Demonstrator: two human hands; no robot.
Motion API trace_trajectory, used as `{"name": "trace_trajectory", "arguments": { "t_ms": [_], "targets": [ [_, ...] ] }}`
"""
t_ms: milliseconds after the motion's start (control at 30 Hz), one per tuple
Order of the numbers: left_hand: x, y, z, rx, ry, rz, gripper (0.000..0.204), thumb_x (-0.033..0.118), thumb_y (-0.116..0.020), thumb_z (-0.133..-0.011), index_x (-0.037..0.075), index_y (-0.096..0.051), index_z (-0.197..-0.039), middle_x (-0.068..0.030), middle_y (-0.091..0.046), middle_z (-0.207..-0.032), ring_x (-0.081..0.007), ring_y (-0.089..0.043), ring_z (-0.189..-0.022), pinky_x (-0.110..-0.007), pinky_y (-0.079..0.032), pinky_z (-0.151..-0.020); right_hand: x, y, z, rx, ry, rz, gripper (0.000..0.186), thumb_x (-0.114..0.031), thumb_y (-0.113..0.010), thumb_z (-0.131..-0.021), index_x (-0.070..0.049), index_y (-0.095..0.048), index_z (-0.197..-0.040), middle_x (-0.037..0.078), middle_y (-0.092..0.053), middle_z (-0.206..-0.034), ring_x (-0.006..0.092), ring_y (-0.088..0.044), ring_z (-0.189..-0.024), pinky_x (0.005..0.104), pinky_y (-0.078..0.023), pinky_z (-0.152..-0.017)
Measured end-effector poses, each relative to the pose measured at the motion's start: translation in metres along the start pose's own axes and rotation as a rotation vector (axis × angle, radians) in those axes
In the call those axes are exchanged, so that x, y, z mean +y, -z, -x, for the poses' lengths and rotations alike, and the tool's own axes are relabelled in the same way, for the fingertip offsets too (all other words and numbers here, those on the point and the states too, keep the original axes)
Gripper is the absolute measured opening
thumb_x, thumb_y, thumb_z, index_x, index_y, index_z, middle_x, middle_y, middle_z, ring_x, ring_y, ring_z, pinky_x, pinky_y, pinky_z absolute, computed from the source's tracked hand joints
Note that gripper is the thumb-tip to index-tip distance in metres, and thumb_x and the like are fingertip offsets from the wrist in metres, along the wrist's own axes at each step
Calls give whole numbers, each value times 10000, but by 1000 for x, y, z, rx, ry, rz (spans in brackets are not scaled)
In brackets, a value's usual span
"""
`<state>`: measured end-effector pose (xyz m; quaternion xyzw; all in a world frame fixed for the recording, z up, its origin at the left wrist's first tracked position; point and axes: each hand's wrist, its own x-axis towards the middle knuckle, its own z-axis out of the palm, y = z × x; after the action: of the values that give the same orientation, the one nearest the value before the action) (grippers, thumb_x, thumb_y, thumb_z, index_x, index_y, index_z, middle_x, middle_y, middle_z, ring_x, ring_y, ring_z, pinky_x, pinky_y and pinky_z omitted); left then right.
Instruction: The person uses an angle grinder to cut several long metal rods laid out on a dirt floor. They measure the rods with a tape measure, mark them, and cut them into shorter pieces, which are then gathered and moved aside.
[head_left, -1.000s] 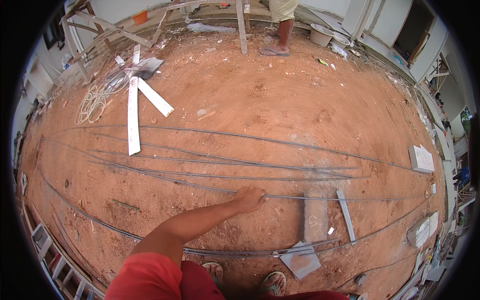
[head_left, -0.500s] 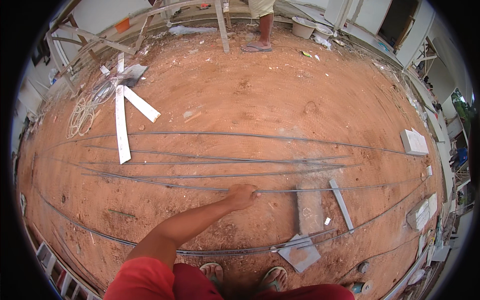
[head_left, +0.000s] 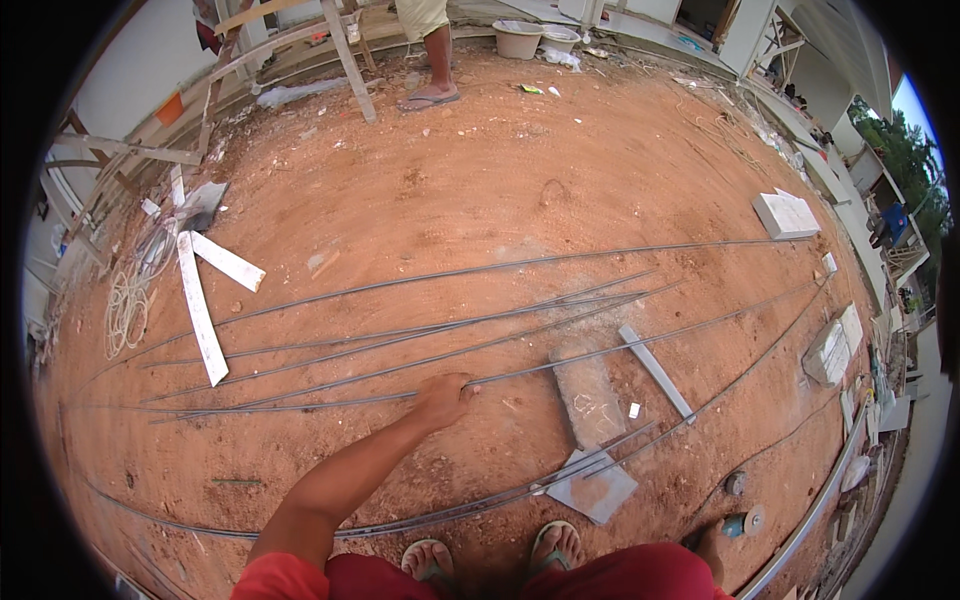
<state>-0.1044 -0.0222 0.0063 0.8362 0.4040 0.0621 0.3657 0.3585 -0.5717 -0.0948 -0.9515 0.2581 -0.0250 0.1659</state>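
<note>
Holding one rod point(head_left: 520, 372), one grinder point(head_left: 738, 525)

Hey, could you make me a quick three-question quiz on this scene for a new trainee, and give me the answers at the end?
1. Multiple choice: what is the person's left hand gripping?
a) a coiled rope
b) a long thin rod
c) a pale tub

2. True or false: the white boards lie to the right of the long grey block.

3. Fill in the blank: the tool with a round disc, at the person's right hand, has a ____ body.

Key: 1: b. 2: False; the white boards lie to the left of the long grey block. 3: teal.
</note>
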Motion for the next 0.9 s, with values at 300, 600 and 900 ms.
{"name": "trace_trajectory", "arguments": {
  "t_ms": [300,600,900],
  "targets": [
    [-2,6,-2,-32,28,-62,386,415,-587,-1031,55,-726,-1048,-204,-707,-859,-401,-692,-850,-518,-508,-772,39,17,-2,20,-45,-8,901,-684,-577,-929,158,-578,-1250,356,-679,-1138,496,-686,-1054,613,-589,-820],
    [-3,12,-5,-66,51,-90,364,405,-619,-1006,59,-731,-1003,-213,-705,-848,-408,-699,-861,-526,-507,-769,31,88,34,-615,19,521,815,-662,-501,-987,48,-546,-1385,311,-677,-1178,426,-741,-930,514,-629,-769],
    [8,10,1,32,28,-111,372,381,-629,-1000,28,-732,-1051,-243,-709,-889,-429,-699,-891,-518,-518,-801,-276,184,160,-881,1214,602,571,-497,-579,-1022,55,-715,-971,227,-731,-845,317,-749,-771,438,-588,-763]
  ]
}}
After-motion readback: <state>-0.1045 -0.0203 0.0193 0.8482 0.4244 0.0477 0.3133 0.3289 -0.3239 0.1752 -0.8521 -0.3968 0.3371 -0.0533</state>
